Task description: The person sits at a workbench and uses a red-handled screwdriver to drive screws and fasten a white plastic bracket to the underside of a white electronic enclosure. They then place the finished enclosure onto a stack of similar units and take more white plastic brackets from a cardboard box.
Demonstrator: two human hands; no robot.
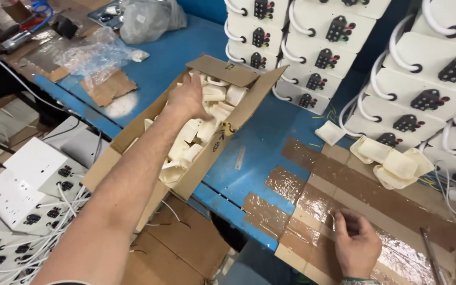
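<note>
Open cardboard box [183, 137] sits on the blue table [254, 142], full of cream plastic covers [196, 134] heaped loosely. Box's long axis runs diagonally, from near left to far right. Left hand [188, 97] reaches into the box, fingers down among the covers; grip not visible. Right hand [357, 245] rests loosely curled, empty, on taped cardboard [317, 203].

Box [196, 163] is sitting at table's [270, 142] left edge, overhanging it, w/ small plastic pieces [201, 129] lying inside. Left hand [188, 97] is reaching into box, over pieces. Right hand [357, 245] is resting on taped patch [312, 206] at table's near right. Stacked units [344, 47] are standing behind, w/ loose caps [391, 161] lying just in front. More units [22, 211] are lying left of box, below table level.
</note>
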